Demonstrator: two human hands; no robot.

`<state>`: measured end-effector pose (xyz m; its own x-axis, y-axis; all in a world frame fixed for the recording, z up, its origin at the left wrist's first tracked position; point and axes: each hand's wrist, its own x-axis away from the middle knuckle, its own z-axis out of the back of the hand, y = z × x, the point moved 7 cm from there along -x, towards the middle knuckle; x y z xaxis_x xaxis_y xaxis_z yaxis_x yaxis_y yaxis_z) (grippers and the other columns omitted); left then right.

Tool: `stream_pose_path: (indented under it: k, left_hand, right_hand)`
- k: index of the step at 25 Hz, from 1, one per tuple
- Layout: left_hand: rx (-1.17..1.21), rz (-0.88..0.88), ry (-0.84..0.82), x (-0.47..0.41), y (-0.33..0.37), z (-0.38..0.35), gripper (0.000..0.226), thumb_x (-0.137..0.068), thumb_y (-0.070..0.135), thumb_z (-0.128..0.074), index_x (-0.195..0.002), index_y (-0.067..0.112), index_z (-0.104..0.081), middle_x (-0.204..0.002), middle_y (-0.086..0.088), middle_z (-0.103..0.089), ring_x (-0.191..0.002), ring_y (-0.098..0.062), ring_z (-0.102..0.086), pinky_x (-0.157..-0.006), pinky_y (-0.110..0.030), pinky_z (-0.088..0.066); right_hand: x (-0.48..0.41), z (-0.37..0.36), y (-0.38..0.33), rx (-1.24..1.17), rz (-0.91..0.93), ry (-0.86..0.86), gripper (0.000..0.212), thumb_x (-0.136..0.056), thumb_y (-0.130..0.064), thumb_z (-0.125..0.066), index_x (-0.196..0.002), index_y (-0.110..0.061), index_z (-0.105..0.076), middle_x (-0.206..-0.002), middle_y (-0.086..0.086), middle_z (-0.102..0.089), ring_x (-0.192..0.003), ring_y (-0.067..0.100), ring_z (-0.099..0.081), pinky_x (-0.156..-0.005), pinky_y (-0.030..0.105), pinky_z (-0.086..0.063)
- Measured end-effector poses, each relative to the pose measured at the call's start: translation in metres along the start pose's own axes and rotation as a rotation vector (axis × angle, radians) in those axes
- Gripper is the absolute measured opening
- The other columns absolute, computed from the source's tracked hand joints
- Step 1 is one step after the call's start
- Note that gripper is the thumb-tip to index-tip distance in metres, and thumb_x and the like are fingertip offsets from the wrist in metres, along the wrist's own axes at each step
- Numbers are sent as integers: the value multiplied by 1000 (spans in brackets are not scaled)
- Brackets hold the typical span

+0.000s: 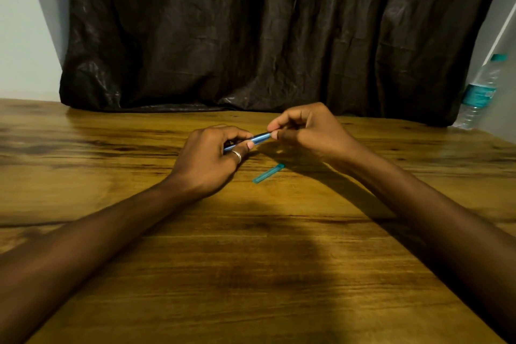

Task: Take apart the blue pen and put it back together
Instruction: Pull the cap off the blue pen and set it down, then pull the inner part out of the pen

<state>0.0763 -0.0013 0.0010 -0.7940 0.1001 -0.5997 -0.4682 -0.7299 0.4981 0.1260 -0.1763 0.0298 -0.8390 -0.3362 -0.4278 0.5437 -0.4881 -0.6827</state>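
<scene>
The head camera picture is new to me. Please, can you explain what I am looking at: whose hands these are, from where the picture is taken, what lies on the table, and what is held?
There is no machine here. A person wears one wide-angle camera on the head, and it looks forward and down, so you see that person's own two arms and hands.

The left hand, which wears a ring, and the right hand together hold the blue pen just above the wooden table. Each hand grips one end of it with the fingertips.

On the table, near the hands, lies a small teal pen cap, off the pen. At the far right stands a plastic water bottle. Behind the table hangs a dark curtain.
</scene>
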Motion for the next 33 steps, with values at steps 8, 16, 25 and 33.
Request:
stream_pose_path:
  k: [8, 16, 25, 33]
  left_hand:
    - [-13, -5, -15, 2, 4, -1, 22, -97, 31, -66, -116, 27, -75, -95, 7, -75, -83, -7, -65, -74, -37, -56]
    - [-9, 9, -33, 1, 1, -2, 24, -98, 30, -64, -120, 26, -73, -100, 8, -74, -87, -5, -64, -77, -33, -55]
    - [-19, 12, -27, 1, 0, -3, 26, -97, 30, -65, -122, 25, -72, -104, 10, -72, -93, -8, -64, -77, -30, -51]
    - [-4, 25, -38, 1, 0, -4, 26, -98, 30, -64, -122, 25, -72, -101, 11, -70, -92, -6, -64, -76, -30, -53]
  right_hand:
    - [10, 0, 10, -221, -95, 23, 18, -80, 8, -73, -95, -3, -70, -75, 2, -70, -65, -1, -66, -66, 14, -54]
    - [7, 11, 12, -169, -74, 51, 20, -80, 7, -73, -94, -8, -68, -78, 3, -70, -66, -3, -66, -63, 11, -51]
    - [12, 25, 1, 537, 16, -276, 28, -78, -5, -76, -97, -22, -66, -82, -7, -75, -74, -5, -68, -68, 11, -51]
    - [21, 15, 7, 653, -74, -386, 33, -79, -16, -77, -103, -29, -57, -80, -11, -76, -75, -7, -66, -71, 26, -53]
